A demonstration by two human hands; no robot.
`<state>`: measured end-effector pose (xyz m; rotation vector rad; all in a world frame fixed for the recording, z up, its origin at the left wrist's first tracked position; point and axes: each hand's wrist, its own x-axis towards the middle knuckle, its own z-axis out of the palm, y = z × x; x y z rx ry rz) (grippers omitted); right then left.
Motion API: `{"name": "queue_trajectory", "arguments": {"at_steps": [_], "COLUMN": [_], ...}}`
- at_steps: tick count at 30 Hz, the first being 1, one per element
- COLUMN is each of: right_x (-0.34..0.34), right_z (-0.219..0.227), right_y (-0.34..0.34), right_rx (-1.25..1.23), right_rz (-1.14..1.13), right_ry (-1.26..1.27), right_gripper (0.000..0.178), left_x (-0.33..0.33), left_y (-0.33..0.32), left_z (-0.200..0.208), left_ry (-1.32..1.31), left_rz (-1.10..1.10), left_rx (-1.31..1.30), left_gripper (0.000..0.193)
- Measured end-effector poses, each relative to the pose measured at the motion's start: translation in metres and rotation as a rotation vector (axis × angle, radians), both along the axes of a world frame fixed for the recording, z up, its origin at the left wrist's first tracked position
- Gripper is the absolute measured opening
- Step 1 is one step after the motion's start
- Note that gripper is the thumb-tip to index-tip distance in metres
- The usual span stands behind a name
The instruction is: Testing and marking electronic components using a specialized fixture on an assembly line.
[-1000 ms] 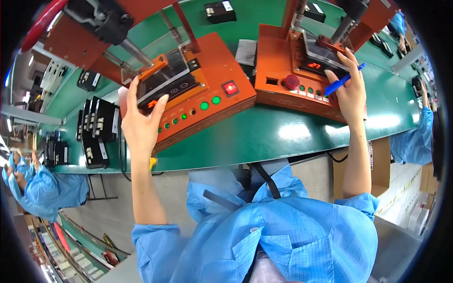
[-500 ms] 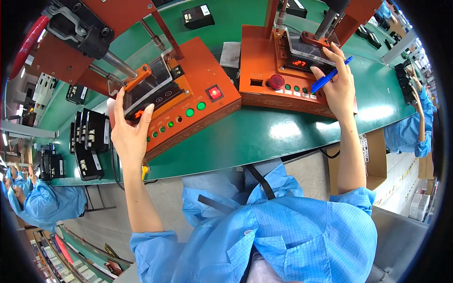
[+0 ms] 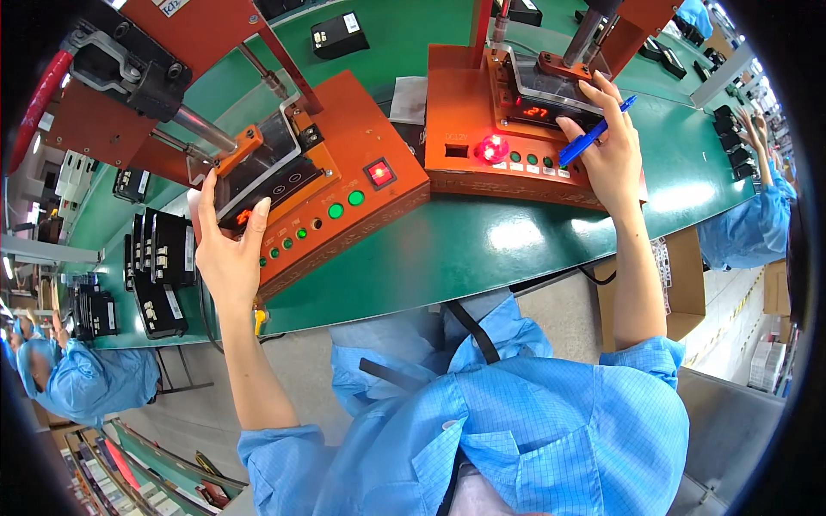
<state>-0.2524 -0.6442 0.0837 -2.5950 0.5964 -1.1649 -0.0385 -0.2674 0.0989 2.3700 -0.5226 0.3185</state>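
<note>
Straddling the black box in the left machine, left hand is spread; right hand holds a blue pen. Box seems stiff, light, slick (grip edges).

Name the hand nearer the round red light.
Right: the right hand is right of the light, at the same machine; the left hand is at the left machine.

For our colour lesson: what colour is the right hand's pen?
Blue pen, seen best in the head view.
</note>
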Motion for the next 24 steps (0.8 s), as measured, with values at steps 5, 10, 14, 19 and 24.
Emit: {"name": "queue_trajectory", "arguments": {"at_steps": [5, 10, 14, 19, 24], "right_x": [0.0, 0.0, -0.001, 0.0, 0.004], "right_z": [0.001, 0.001, 0.001, -0.001, -0.001], "right_y": [0.002, 0.003, 0.001, 0.001, 0.001], "right_rx": [-0.016, 0.001, -0.028, -0.026, 0.024], "right_rz": [-0.025, -0.022, -0.024, -0.053, 0.069], "right_ry": [0.011, 0.006, 0.005, 0.019, -0.005], "right_gripper": [0.05, 0.05, 0.05, 0.05, 0.048], "left_x": [-0.002, -0.004, -0.002, -0.002, 0.001], "left_y": [-0.001, -0.002, -0.002, -0.005, 0.005], "left_z": [0.001, 0.004, 0.002, 0.004, 0.0], "left_ry": [0.013, 0.046, 0.06, 0.084, -0.01], "left_rz": [-0.015, -0.001, -0.006, -0.011, -0.05], "left_rx": [-0.023, -0.024, -0.043, -0.053, -0.084], "left_gripper": [0.074, 0.074, 0.074, 0.071, 0.069]}}
